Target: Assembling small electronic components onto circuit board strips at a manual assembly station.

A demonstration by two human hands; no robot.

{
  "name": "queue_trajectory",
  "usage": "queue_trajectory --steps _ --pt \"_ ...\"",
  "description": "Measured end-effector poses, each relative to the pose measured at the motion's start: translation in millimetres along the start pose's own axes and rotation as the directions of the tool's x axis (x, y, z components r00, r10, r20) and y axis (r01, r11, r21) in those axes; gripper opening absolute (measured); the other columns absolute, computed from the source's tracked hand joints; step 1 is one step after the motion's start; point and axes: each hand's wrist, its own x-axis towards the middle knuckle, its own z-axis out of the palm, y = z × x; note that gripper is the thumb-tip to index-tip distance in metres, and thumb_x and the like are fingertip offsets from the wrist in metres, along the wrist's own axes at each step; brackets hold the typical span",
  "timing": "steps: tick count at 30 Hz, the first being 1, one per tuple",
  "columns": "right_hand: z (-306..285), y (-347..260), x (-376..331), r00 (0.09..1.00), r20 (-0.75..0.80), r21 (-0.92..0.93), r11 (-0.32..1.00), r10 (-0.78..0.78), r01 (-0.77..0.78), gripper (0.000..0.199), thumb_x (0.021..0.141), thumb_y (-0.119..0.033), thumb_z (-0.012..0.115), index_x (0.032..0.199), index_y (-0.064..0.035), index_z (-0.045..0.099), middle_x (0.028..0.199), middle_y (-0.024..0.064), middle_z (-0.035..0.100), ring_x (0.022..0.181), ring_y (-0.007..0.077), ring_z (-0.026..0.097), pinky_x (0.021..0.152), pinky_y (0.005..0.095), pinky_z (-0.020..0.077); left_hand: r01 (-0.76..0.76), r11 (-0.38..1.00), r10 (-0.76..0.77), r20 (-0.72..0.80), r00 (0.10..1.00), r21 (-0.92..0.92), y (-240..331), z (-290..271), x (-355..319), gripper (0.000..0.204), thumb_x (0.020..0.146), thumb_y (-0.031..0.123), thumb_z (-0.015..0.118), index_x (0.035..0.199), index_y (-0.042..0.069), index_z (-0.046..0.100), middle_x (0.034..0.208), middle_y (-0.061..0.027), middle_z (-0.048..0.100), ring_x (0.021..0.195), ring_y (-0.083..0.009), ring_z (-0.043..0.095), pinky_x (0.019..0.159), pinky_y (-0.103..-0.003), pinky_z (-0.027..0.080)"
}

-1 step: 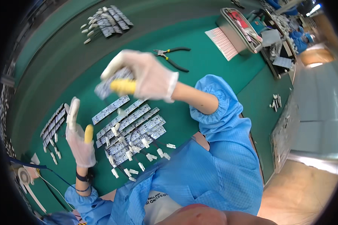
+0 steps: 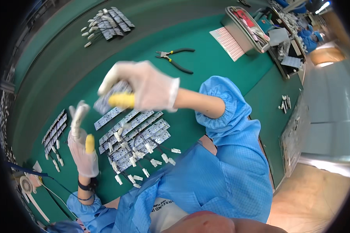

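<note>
Green desk [image 2: 221, 66], curved by the lens, with a dark grey band along its far side. Landmark for these notes: the strip pile [image 2: 134, 136], flat grey boards lying roughly side by side, slanted, white plugs on dark leads [image 2: 138, 153] strewn over its near part and near edge.

Left hand [image 2: 83, 147] just left of the strip pile, white-gloved, yellow cover on the thumb, dark band [image 2: 87, 184] at the wrist; fingers extended, thumb apart, nothing seen in its grasp. Right hand [image 2: 147, 87] raised above the far edge of the strip pile, gloved likewise, fingers and yellow-covered thumb pinched around a held batch of boards [image 2: 103, 104]; motion blur, number of boards unclear.

Left of the strip pile, past the left hand: a smaller board group [image 2: 55, 130], plugs toward the near side. Well right of the strip pile: loose white connectors [image 2: 285, 104] in a small cluster. Beyond the strip pile: pliers [image 2: 165, 54], dark handles spread. Farther, to its right: a printed label sheet [image 2: 227, 43] beside an open bin [image 2: 243, 37] of tools. Far beyond the strip pile, on the grey band: another board bundle [image 2: 114, 25], plugs to its left.
</note>
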Motion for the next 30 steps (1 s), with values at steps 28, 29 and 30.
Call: queue_trajectory --steps 28,29,30 --pt "-280 160 -100 0.917 -0.399 -0.901 -0.178 -0.02 -0.396 0.046 0.08 -0.009 0.057 0.125 -0.0146 0.05 0.081 0.0019 0.065 0.076 0.0237 0.063 0.069 0.0391 0.05 0.073 0.992 -0.083 -0.089 0.993 -0.103 3 -7 -11 0.031 0.097 0.027 0.051 0.101 -0.003 0.06 0.08 -0.0072 0.066 0.067 -0.0091 0.06 0.068 -0.023 0.045" --pt "-283 159 -102 0.899 -0.432 -0.892 -0.118 -0.065 -0.437 0.045 0.08 -0.014 0.06 0.124 -0.0162 0.05 0.082 0.0022 0.064 0.075 0.0238 0.062 0.067 0.039 0.0487 0.073 0.992 -0.082 -0.09 0.993 -0.1 2 -8 -11 0.031 0.097 0.027 0.051 0.101 -0.003 0.06 0.08 -0.0072 0.066 0.067 -0.0091 0.06 0.068 -0.023 0.045" --pt "-284 159 -102 0.88 -0.463 -0.881 -0.058 -0.106 -0.47 0.045 0.08 -0.018 0.062 0.123 -0.0179 0.05 0.082 0.0026 0.063 0.075 0.0238 0.062 0.065 0.039 0.0473 0.068 0.996 -0.076 -0.138 0.987 -0.063 -1 -7 -12 0.029 0.097 0.024 0.05 0.1 -0.003 0.061 0.078 -0.0067 0.067 0.067 -0.0092 0.06 0.067 -0.023 0.045"
